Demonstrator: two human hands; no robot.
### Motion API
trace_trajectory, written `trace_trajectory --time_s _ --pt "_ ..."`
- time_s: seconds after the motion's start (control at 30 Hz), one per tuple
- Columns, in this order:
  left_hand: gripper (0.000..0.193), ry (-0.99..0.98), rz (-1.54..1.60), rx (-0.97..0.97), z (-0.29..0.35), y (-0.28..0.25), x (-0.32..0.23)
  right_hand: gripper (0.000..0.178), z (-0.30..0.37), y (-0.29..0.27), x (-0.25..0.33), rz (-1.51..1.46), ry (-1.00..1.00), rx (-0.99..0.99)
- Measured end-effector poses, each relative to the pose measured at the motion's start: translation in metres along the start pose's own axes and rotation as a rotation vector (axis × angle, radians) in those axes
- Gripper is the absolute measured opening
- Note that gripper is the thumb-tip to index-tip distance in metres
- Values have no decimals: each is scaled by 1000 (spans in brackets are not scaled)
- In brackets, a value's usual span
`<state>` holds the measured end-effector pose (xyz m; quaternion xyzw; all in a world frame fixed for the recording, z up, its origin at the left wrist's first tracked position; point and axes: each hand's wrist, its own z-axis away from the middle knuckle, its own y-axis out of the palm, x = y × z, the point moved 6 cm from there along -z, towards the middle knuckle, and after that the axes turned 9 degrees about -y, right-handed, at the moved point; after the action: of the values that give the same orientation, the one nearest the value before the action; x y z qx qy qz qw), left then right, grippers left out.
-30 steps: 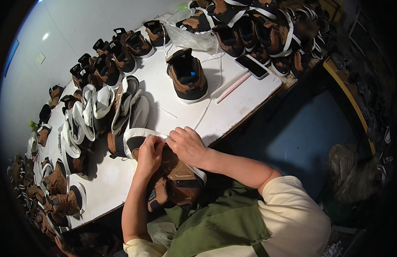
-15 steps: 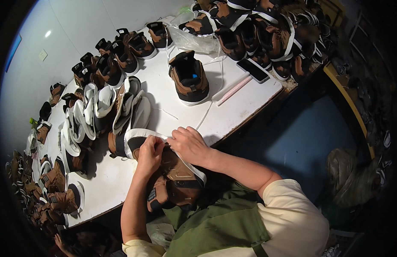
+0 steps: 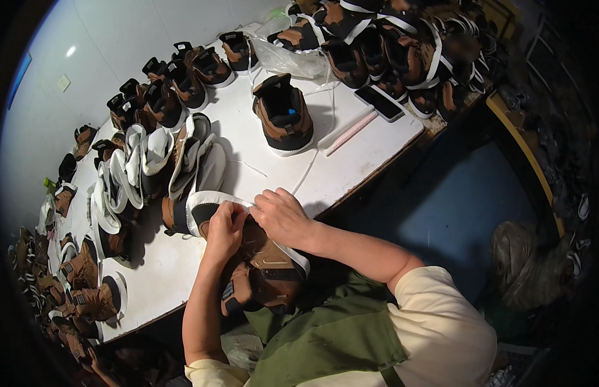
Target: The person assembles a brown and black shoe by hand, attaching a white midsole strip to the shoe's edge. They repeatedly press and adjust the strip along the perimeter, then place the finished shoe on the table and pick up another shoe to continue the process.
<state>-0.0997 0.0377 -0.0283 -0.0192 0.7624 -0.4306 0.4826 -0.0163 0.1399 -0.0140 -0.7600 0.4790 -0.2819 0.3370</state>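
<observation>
A brown and black shoe (image 3: 272,258) with a white sole edge lies on its side against my green apron, its toe at the table edge. My left hand (image 3: 226,229) is closed in a pinch at the sole rim near the toe; what is between its fingertips is hidden. Curled over the same rim, my right hand (image 3: 283,216) grips the shoe just beside it. A white thread (image 3: 304,173) runs from near my right hand up the table. Farther off, another brown shoe (image 3: 283,119) stands upright with a small blue bit inside.
Several shoes and pale-lined uppers (image 3: 148,161) crowd the left of the white table (image 3: 248,155). A phone (image 3: 380,103) and a pink-and-white stick (image 3: 351,134) lie at the right edge, below a shoe pile (image 3: 409,55). Another person's hand (image 3: 93,362) shows at lower left.
My hands and the shoe stay almost in place, still pinching at the rim. At lower left, the other person's hand has shifted slightly, beside a shoe that now shows more.
</observation>
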Motion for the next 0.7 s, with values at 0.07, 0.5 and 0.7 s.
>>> trace_trajectory --time_s 0.07,0.5,0.7 --pt "9 10 -5 -4 1 0 0 13 0 0 0 -10 -2 8" --pt "8 -5 -11 -5 0 1 0 12 4 1 -5 -51 16 15" --pt "8 4 -1 7 -1 2 0 13 2 11 -6 -100 44 -14"
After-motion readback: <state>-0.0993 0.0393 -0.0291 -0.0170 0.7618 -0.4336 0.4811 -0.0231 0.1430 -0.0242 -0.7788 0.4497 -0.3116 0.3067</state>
